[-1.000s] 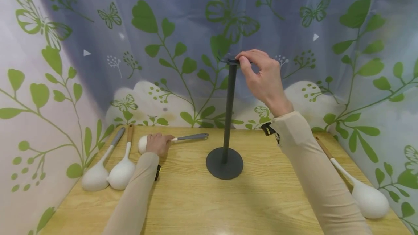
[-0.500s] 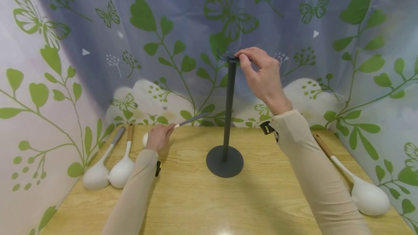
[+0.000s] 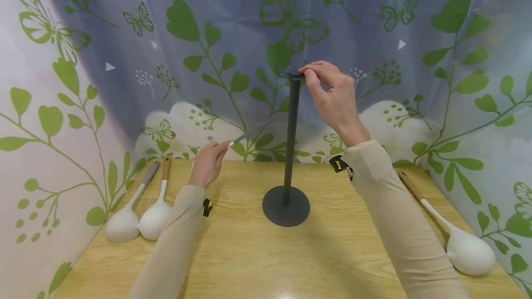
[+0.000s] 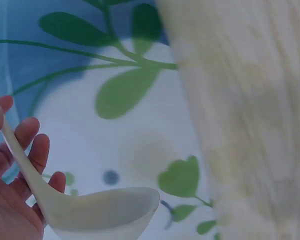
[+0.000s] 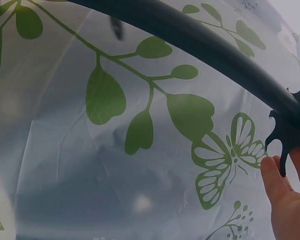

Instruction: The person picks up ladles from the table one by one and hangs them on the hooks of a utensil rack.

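Note:
My left hand (image 3: 209, 165) holds a white ladle (image 4: 105, 210) by its neck, raised above the back of the table. Its grey handle (image 3: 249, 134) slants up to the right toward a dark metal stand (image 3: 292, 137). In the head view the hand mostly hides the ladle's bowl, while the left wrist view shows it below the fingers. At the stand's top, my right hand (image 3: 334, 98) pinches the hooked rack (image 3: 290, 75) between thumb and fingers. Curved hooks (image 5: 280, 137) stick out around the rack in the right wrist view.
On the table's left lie a grey-handled ladle (image 3: 121, 226) and a wooden-handled ladle (image 3: 154, 219), side by side. Another wooden-handled ladle (image 3: 469, 250) lies at the right edge. A leaf-patterned curtain (image 3: 232, 22) encloses the back and sides of the wooden table (image 3: 245, 253).
My left hand has lifted the ladle off the table and moved it slightly right, its handle tilting upward toward the stand. The right hand keeps its hold on the rack.

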A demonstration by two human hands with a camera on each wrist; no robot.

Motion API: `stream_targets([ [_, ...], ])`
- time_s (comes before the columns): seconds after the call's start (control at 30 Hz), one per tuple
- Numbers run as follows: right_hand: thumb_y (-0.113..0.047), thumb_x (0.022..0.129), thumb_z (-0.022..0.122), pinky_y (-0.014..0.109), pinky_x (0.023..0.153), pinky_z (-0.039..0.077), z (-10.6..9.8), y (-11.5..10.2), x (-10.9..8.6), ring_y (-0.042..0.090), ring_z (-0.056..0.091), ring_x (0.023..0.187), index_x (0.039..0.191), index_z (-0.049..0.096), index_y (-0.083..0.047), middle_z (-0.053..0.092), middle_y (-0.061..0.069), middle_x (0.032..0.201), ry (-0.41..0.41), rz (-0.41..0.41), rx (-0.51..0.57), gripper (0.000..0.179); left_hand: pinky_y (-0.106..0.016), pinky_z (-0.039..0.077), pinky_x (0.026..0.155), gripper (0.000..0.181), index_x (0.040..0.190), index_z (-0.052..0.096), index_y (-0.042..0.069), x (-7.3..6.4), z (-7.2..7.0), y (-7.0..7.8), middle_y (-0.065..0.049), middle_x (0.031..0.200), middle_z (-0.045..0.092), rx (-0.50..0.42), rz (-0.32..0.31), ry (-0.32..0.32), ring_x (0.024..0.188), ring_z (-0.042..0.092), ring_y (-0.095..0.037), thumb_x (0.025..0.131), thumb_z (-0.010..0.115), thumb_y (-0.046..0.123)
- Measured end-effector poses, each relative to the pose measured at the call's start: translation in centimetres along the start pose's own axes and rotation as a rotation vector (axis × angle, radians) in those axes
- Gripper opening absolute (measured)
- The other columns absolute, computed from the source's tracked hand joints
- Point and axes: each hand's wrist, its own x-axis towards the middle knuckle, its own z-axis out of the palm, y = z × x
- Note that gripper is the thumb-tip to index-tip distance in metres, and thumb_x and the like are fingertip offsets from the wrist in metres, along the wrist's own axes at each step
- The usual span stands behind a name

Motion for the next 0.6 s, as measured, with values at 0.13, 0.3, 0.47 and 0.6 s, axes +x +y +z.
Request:
stream_targets([
  [0.13,-0.024,0.101,0.051,0.040,0.095,0.052,0.0,0.0,0.0,0.019,0.065,0.106,0.109,0.075,-0.009,0.070,0.007,0.113,0.001,-0.003,0.003,0.030,-0.035,0.043,0.064,0.035,0.137,0.058,0.012,0.6,-0.7,1.2,-0.009,0.091,0.063,-0.055,0.003,-0.004,0.071,0.051,-0.021,0.105,0.047,0.019],
  [0.3,-0.025,0.100,0.053,0.039,0.095,0.052,0.0,0.0,-0.1,0.018,0.064,0.104,0.109,0.075,-0.008,0.069,0.007,0.114,0.001,-0.018,0.006,0.028,-0.042,0.053,0.078,0.036,0.138,0.056,0.010,1.1,-1.3,2.8,-0.011,0.104,0.067,-0.147,-0.012,0.016,0.084,0.062,-0.025,0.105,0.046,0.020],
  [0.47,-0.023,0.099,0.058,0.040,0.093,0.052,0.0,0.0,-0.1,0.017,0.064,0.099,0.109,0.075,-0.009,0.069,0.007,0.114,0.004,-0.030,0.001,0.024,-0.048,0.052,0.092,0.039,0.140,0.055,0.011,1.7,-1.7,4.1,-0.014,0.111,0.069,-0.226,-0.047,0.002,0.100,0.066,-0.030,0.106,0.042,0.026],
  [0.6,-0.024,0.099,0.058,0.039,0.097,0.052,0.0,-0.1,-0.2,0.018,0.064,0.104,0.109,0.075,-0.010,0.070,0.007,0.115,-0.007,0.000,0.003,0.024,-0.048,0.051,0.097,0.039,0.142,0.052,0.009,2.2,-1.7,4.8,-0.016,0.114,0.069,-0.264,-0.058,-0.036,0.106,0.066,-0.031,0.106,0.042,0.022],
])
